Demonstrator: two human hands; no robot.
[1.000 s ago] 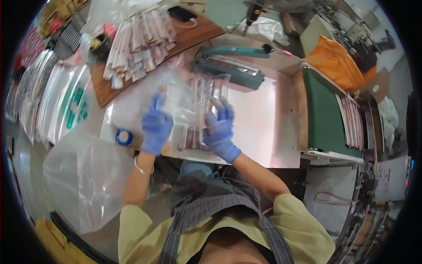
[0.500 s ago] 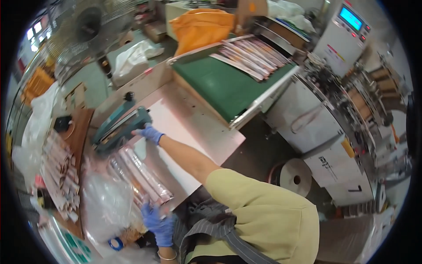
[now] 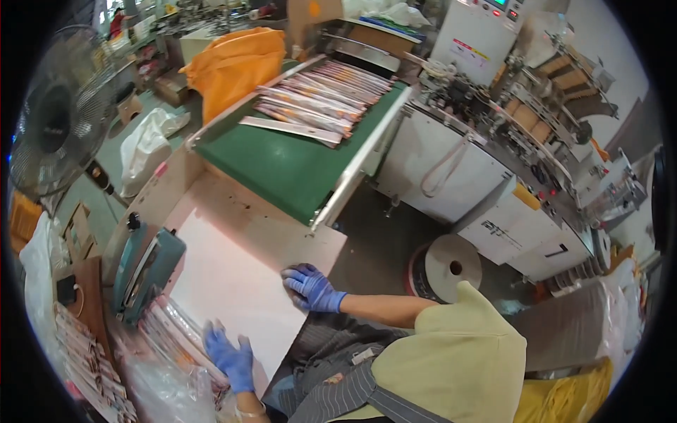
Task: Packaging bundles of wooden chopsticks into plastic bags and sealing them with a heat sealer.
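My left hand (image 3: 231,357), in a blue glove, has its fingers apart at the right side of a bundle of long thin packets (image 3: 176,330) in clear plastic. Whether it touches the bundle I cannot tell. My right hand (image 3: 312,287), also gloved in blue, rests near the right edge of a white work board (image 3: 233,275). Its fingers point left, slightly bent, with nothing visible in them. Just beyond the bundle stands a teal hand-press bag sealer (image 3: 149,271) with a black knob. Crumpled clear plastic bags (image 3: 169,388) lie left of my left hand.
Ahead, a green conveyor belt (image 3: 261,166) carries a row of slim packets (image 3: 324,95). A white machine (image 3: 437,155) and a large reel (image 3: 451,268) are on the right. More packets (image 3: 92,366) lie far left, near a fan (image 3: 56,120). An orange sack (image 3: 236,67) hangs behind.
My right hand has left the sealer and come back to the board's right edge. My left hand has moved up beside the bundle, fingers spread. The view has swung right.
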